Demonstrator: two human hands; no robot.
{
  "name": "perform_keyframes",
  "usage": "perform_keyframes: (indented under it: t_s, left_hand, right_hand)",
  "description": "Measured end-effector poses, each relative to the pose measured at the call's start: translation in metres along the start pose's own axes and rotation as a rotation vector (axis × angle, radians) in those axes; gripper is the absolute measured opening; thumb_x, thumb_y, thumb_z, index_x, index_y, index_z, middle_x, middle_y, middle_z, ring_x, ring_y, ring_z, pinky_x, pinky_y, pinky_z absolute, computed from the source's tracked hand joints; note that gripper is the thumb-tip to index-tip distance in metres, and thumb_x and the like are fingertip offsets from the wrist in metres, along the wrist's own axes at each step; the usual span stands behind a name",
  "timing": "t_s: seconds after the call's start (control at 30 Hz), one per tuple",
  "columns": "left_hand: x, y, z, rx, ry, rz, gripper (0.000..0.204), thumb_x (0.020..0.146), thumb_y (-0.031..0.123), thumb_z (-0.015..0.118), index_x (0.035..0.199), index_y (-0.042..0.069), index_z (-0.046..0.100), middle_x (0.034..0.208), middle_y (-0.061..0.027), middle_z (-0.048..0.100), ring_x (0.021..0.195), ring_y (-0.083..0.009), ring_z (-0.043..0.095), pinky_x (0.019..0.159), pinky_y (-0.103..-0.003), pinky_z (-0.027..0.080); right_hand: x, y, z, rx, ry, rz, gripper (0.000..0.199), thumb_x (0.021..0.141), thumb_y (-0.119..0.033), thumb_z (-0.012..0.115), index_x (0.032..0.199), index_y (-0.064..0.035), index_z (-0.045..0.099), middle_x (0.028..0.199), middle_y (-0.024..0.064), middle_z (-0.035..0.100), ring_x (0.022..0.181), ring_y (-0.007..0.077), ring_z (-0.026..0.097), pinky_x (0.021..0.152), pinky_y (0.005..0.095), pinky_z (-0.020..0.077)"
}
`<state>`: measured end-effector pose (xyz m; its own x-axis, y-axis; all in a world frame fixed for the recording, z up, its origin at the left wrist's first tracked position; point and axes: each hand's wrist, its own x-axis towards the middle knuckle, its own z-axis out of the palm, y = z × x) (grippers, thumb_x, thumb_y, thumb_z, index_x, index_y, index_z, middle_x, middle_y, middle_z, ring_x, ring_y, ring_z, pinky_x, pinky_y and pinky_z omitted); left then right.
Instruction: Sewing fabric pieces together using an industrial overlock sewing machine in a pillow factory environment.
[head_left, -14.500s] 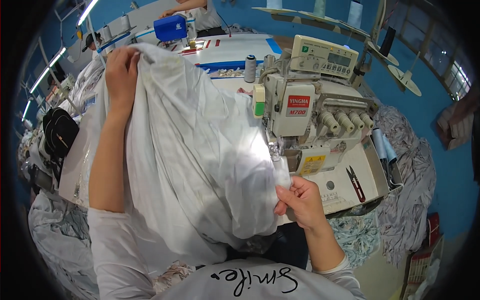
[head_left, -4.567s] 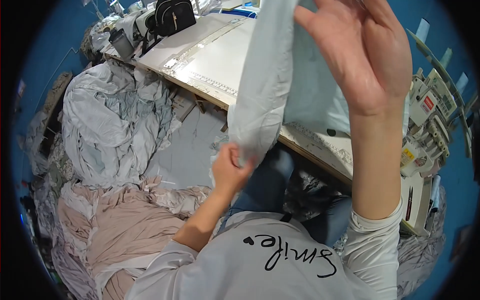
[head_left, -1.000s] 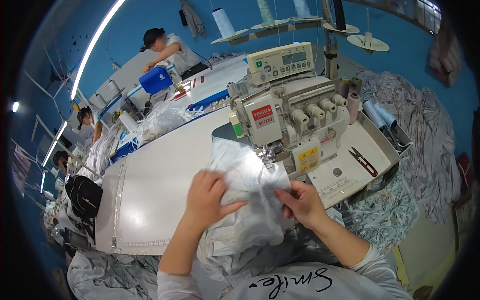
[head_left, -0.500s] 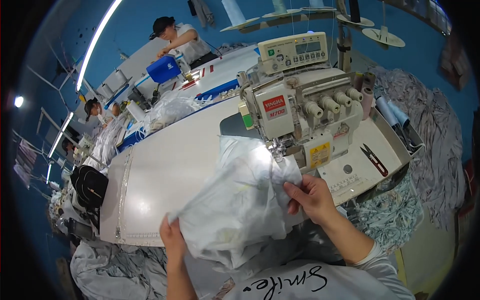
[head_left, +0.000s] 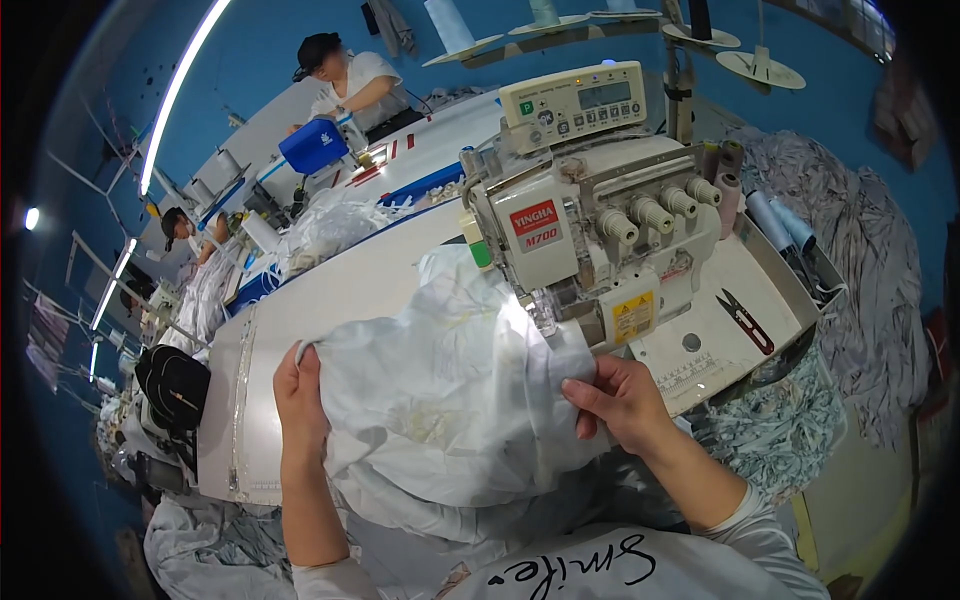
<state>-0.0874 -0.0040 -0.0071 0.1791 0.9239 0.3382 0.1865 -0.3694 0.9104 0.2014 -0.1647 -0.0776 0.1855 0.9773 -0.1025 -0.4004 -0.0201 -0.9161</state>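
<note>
A pale grey-white piece of fabric spreads over the table's front part, its far right portion reaching the lit needle area of an overlock sewing machine. My left hand pinches the fabric's left edge, with the cloth drawn out between both hands. Close below the machine's presser foot, my right hand grips the right edge between thumb and fingers. Folds of the fabric hang over the front edge toward my lap. The needle itself is lost in the lamp's glare.
Thread snips lie on the machine's right bed. Thread cones fill a side tray. Fabric heaps stand at the right, cut scraps below. A black bag sits at the left edge. Co-workers work beyond the table.
My left hand has moved left and up, pulling the fabric's left edge outward and spreading it wider. My right hand stays nearly in place. The view has shifted slightly.
</note>
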Motion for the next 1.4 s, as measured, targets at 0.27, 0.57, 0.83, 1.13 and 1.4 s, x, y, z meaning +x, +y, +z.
perform_keyframes:
  t_s: [0.27,0.57,0.83,1.13,1.4]
  left_hand:
    - [0.051,0.015,-0.009,0.163,0.088,0.061,0.034,0.097,0.029,0.049,0.11,0.0,0.061,0.096,-0.001,0.063,0.086,-0.0071,0.055,0.079,-0.021,0.043]
    - [0.121,0.034,-0.014,0.311,0.184,0.388,0.032,0.096,0.026,0.049,0.108,-0.001,0.062,0.092,-0.0034,0.065,0.081,-0.0086,0.056,0.076,-0.023,0.043]
    - [0.184,0.07,-0.026,0.405,0.265,0.419,0.041,0.095,0.037,0.048,0.104,0.0,0.063,0.084,-0.0061,0.065,0.076,-0.0124,0.058,0.073,-0.025,0.043]
    - [0.26,0.113,-0.019,0.534,0.394,0.548,0.05,0.094,0.044,0.045,0.113,0.002,0.062,0.098,-0.013,0.067,0.09,-0.0211,0.061,0.082,-0.029,0.043]
    - [0.367,0.103,-0.065,0.87,0.646,0.729,0.055,0.091,0.05,0.044,0.116,0.004,0.061,0.104,-0.0155,0.066,0.09,-0.0288,0.064,0.083,-0.035,0.046]
  right_hand:
    - [0.001,0.0,-0.001,-0.032,-0.024,-0.012,0.024,0.087,-0.021,0.067,0.077,-0.0015,0.057,0.062,0.0024,0.059,0.05,0.0087,0.057,0.047,0.0216,0.0455]
    - [0.001,0.001,-0.002,-0.063,-0.005,0.026,0.024,0.087,-0.021,0.067,0.075,-0.0023,0.056,0.061,0.0024,0.059,0.051,0.0088,0.059,0.047,0.0219,0.0464]
    - [0.0,-0.003,-0.002,-0.071,-0.014,0.039,0.017,0.086,-0.015,0.066,0.082,-0.0002,0.059,0.064,0.0049,0.061,0.05,0.0109,0.058,0.048,0.0232,0.0472]
    - [0.002,-0.004,-0.001,-0.051,-0.014,0.067,0.016,0.086,-0.013,0.065,0.08,-0.0006,0.058,0.063,0.0049,0.061,0.05,0.0105,0.058,0.047,0.0222,0.0465]
    - [0.001,-0.002,-0.002,-0.052,-0.028,0.065,0.023,0.088,-0.02,0.065,0.078,-0.0016,0.057,0.061,0.0024,0.061,0.052,0.007,0.058,0.048,0.0202,0.045]
